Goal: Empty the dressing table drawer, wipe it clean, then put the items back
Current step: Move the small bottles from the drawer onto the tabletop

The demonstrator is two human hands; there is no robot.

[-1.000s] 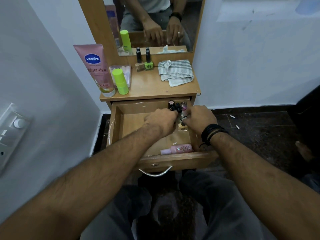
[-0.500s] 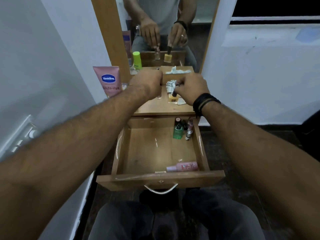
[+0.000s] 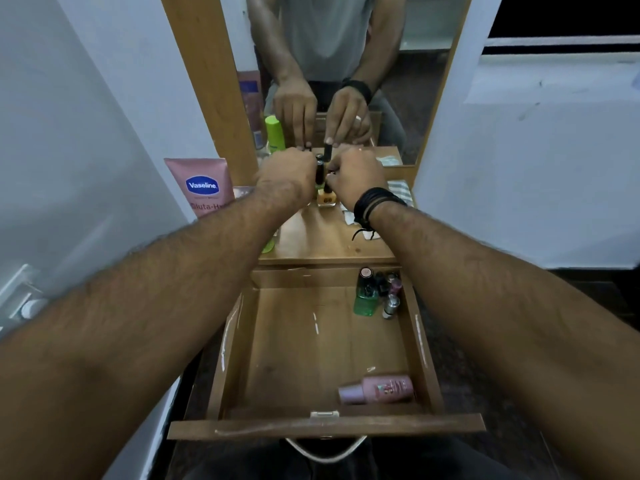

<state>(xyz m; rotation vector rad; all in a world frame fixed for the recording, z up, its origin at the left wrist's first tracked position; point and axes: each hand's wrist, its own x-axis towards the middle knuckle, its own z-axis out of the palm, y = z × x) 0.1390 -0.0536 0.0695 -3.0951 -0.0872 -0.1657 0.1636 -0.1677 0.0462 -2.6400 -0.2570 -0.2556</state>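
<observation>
The wooden drawer (image 3: pixel 325 426) is pulled out below the dressing table top (image 3: pixel 322 237). In it a pink bottle (image 3: pixel 377 389) lies at the front right. A green bottle (image 3: pixel 366 301) and several small bottles (image 3: pixel 390 289) stand in the back right corner. Both my hands are over the back of the table top, close to the mirror. My right hand (image 3: pixel 356 178) pinches the black cap of an orange nail polish bottle (image 3: pixel 326 199) that stands on the top. My left hand (image 3: pixel 287 174) is closed around a small bottle that it mostly hides.
A pink Vaseline tube (image 3: pixel 204 188) stands at the table's left. A striped cloth (image 3: pixel 400 192) lies at the right behind my wrist. Another dark-capped nail polish (image 3: pixel 319 173) stands between my hands. The mirror (image 3: pixel 346 64) rises behind, white walls flank both sides, and my knees are under the drawer front.
Both hands lifted small bottles out of the drawer and carried them up to the table top. They now sit lower and farther back, by the mirror.
</observation>
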